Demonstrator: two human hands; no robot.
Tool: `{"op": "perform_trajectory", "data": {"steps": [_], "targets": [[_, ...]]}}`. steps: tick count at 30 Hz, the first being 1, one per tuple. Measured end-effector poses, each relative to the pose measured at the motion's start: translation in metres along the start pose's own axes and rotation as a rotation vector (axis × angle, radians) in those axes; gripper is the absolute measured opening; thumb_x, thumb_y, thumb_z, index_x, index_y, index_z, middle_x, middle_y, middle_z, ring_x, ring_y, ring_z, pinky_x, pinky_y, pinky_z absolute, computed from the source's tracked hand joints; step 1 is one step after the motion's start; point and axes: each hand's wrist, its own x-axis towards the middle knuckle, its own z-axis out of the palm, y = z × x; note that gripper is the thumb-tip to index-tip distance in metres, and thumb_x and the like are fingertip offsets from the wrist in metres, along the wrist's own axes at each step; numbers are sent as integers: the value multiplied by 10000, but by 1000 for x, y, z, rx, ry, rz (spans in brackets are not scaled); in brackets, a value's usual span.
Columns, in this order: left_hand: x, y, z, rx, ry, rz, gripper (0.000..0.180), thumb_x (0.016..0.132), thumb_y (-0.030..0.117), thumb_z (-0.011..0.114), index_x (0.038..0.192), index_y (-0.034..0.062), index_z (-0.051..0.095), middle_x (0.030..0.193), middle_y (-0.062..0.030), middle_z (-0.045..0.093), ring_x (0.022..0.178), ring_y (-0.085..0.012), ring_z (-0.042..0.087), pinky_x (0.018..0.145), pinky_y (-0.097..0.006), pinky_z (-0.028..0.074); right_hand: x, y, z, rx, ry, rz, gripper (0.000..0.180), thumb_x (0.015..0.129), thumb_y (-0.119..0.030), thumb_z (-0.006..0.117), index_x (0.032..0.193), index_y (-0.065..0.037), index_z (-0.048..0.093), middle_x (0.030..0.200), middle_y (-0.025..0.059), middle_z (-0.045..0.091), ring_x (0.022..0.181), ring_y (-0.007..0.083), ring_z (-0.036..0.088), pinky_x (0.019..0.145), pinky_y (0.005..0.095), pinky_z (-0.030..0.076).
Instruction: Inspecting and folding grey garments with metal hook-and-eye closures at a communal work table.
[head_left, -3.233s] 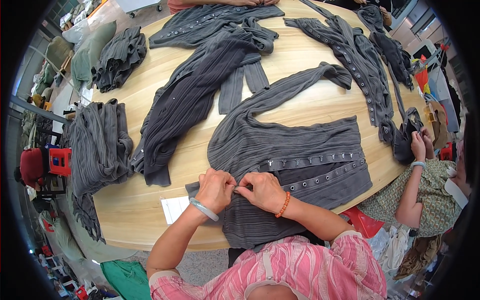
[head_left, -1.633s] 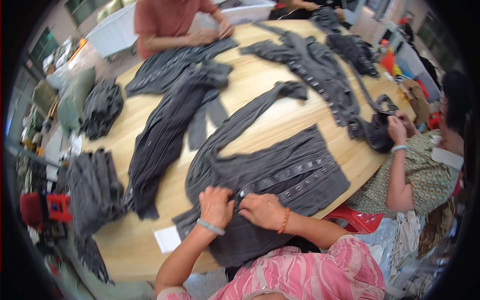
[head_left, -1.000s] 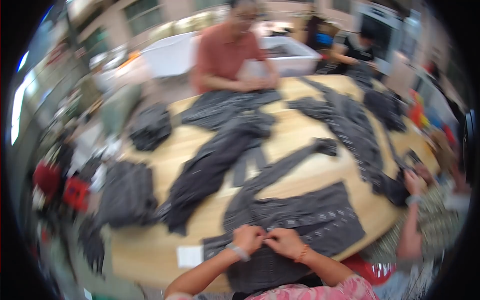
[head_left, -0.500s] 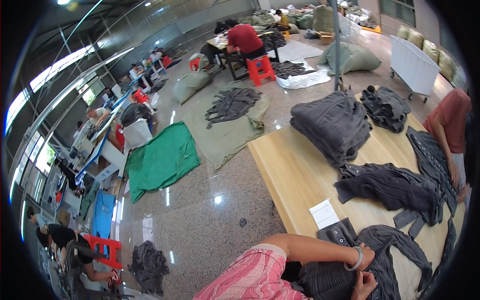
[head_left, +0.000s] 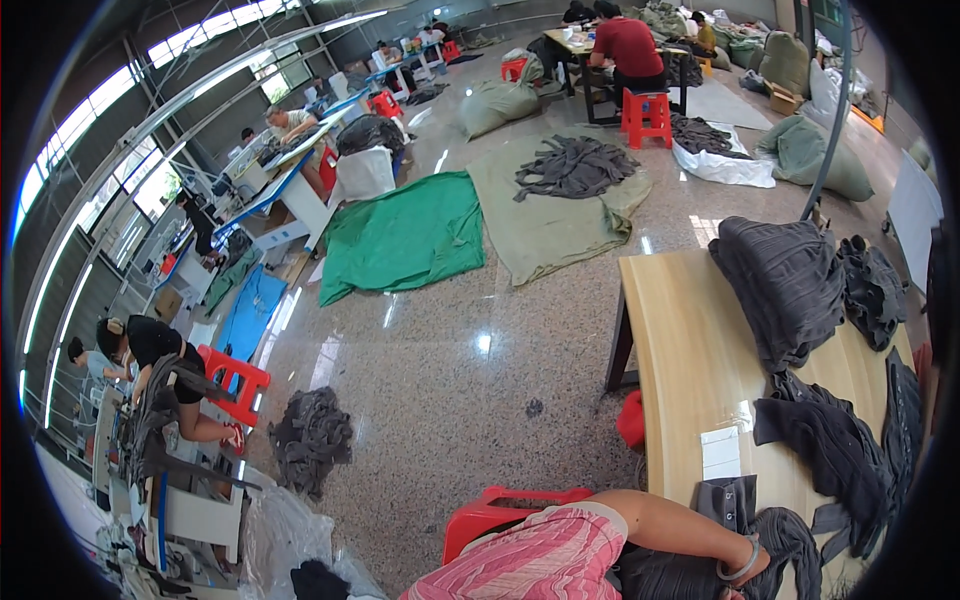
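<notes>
A dark grey ribbed knit garment (head_left: pixel 665 575) lies over the near edge of the wooden table (head_left: pixel 690 380). My left hand (head_left: pixel 750 568), with a light bangle at the wrist, is closed on it near the lower edge of the view; its fingertips are mostly hidden. Of my right hand (head_left: pixel 735 594) only a sliver shows beside the left at the picture's bottom, too little to read its fingers. Just beyond the hands is a buttoned band of grey knit (head_left: pixel 728 503), with a white paper card (head_left: pixel 720 454) behind it.
More dark garments (head_left: pixel 830 440) spread over the table's right side, with a folded stack (head_left: pixel 780 285) farther back. A red stool (head_left: pixel 490 515) stands by my left arm. Garments lie heaped on the floor (head_left: pixel 310 435). A green cloth (head_left: pixel 405 240) covers floor farther off; people work at machines leftward.
The view has swung left and tilted, so the table sits farther right. My hands now lie lower in the picture, and the right one has nearly left it. The red stool has come into view.
</notes>
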Motion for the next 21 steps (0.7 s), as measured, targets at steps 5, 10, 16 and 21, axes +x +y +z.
{"op": "perform_trajectory", "data": {"steps": [5, 10, 16, 21], "targets": [[17, 20, 3, 52, -68, 38, 621, 613, 347, 813, 1021, -109, 707, 1124, -265, 679, 1136, -362, 634, 1054, -595, 408, -2, -10, -4, -142, 8, -156, 173, 920, -154, 694, 853, 6, 694, 721, 0, 612, 654, 95, 509, 601, 256, 438], [63, 11, 39, 120, -13, 21, 647, 689, 403, 773, 1124, -68, 693, 1206, -229, 658, 1235, -303, 579, 1049, -632, 398, -5, 22, 5, -198, 19, -110, 179, 917, -153, 690, 839, 8, 689, 711, 2, 610, 640, 93, 508, 592, 257, 437], [15, 47, 22, 73, 66, 92, 452, 761, 392, 711, 1031, 30, 746, 1125, -97, 703, 1074, -238, 631, 979, -614, 425, -14, -10, 2, -289, 59, -109, 166, 892, -121, 691, 826, 31, 678, 695, -6, 614, 628, 76, 516, 578, 242, 425], [-87, 48, -40, -47, 129, 29, 258, 692, 319, 739, 842, 114, 783, 974, -153, 743, 1021, -341, 671, 866, -511, 447, -12, 3, -1, -384, 192, 157, 176, 893, -136, 677, 823, 24, 694, 739, -3, 639, 672, 79, 532, 615, 246, 439]]}}
